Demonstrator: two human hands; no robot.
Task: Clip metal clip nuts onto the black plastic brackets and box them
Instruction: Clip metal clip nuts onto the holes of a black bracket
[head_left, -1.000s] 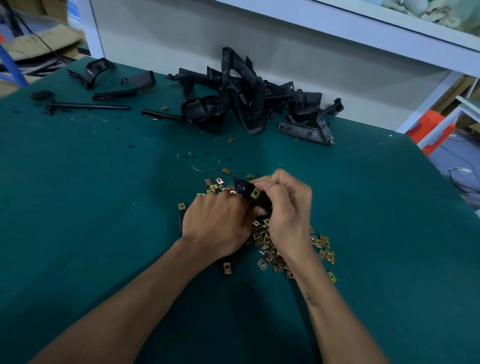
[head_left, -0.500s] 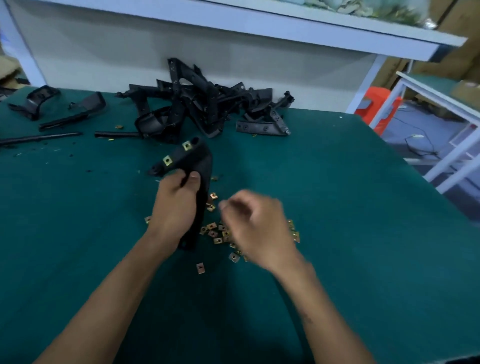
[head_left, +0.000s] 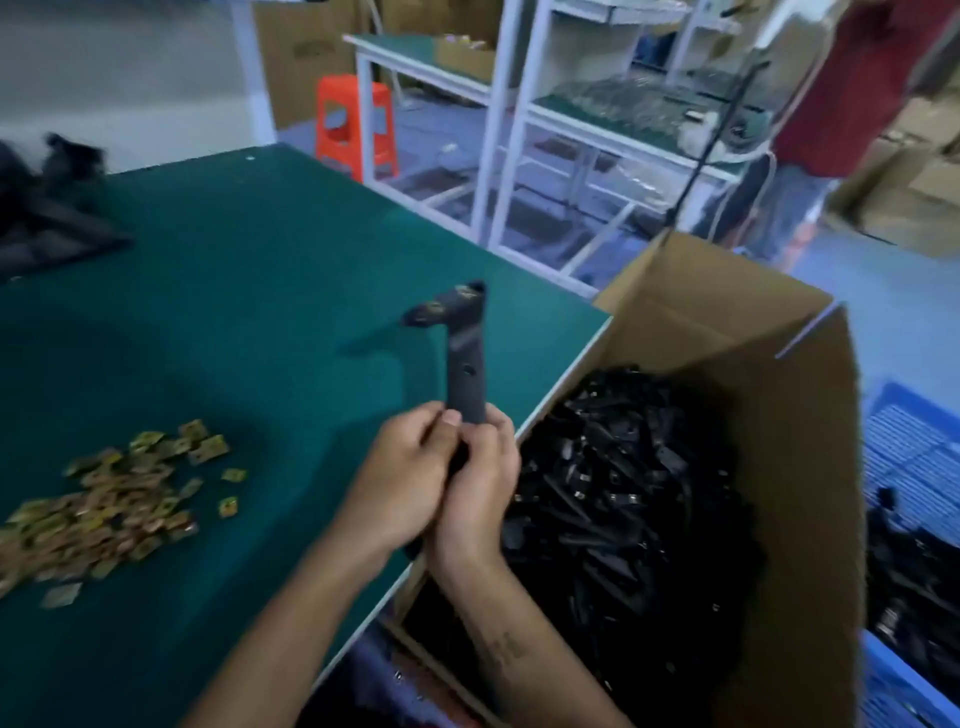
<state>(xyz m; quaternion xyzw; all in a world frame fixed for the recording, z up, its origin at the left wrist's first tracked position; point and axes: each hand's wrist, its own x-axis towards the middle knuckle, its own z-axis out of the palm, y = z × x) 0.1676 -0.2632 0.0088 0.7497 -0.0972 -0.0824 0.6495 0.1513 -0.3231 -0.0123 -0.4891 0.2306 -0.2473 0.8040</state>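
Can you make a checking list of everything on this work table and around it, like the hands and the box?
Surface: green table.
Job's things: black bracket held upright, clip nuts on its top; loose clip nuts heaped at left; cardboard box beside the table, full of brackets.
Clutter: more black parts, far left.
Hands: left hand and right hand both grip the bracket's lower end.
Cables: nothing seen.
Surroundings: orange stool, white shelving, blue crate.

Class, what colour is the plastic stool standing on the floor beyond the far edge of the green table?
Orange: the stool shows best in the head view.
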